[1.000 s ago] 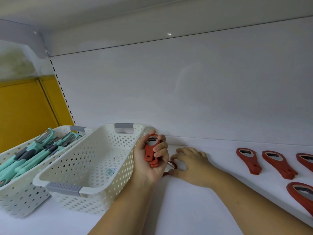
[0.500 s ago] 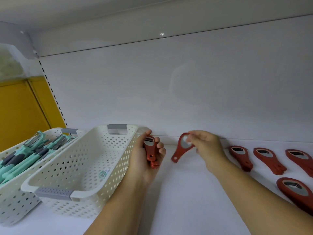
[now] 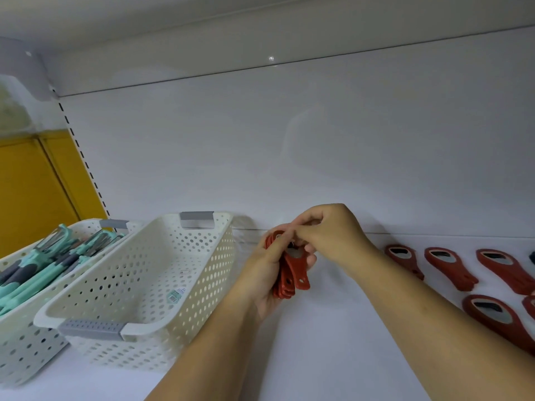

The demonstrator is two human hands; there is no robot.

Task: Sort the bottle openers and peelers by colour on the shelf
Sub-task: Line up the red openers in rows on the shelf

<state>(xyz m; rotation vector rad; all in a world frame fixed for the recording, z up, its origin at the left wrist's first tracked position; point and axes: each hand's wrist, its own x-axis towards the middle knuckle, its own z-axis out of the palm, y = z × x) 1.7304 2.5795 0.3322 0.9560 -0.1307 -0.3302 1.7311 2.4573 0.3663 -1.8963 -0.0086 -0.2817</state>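
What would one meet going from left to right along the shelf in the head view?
first basket full of teal peelers → empty basket → left hand gripping a stack of red bottle openers → right hand pinching the stack's top → loose red bottle openers lying on the shelf

Baskets: two, white. Left basket [image 3: 23, 351], right basket [image 3: 202, 285], side by side on shelf [image 3: 333, 342].
Peelers [image 3: 43, 273]: teal heap in left basket, too tangled to count.
Loose red openers [image 3: 450, 267] on shelf at right: five in sight. Three in back row, two in front, last one cut by frame edge.
Stack [image 3: 289, 273] of red openers: at least three, exact number unclear.
Hands: two. Left hand [image 3: 266, 270] and right hand [image 3: 333, 235], both on stack.
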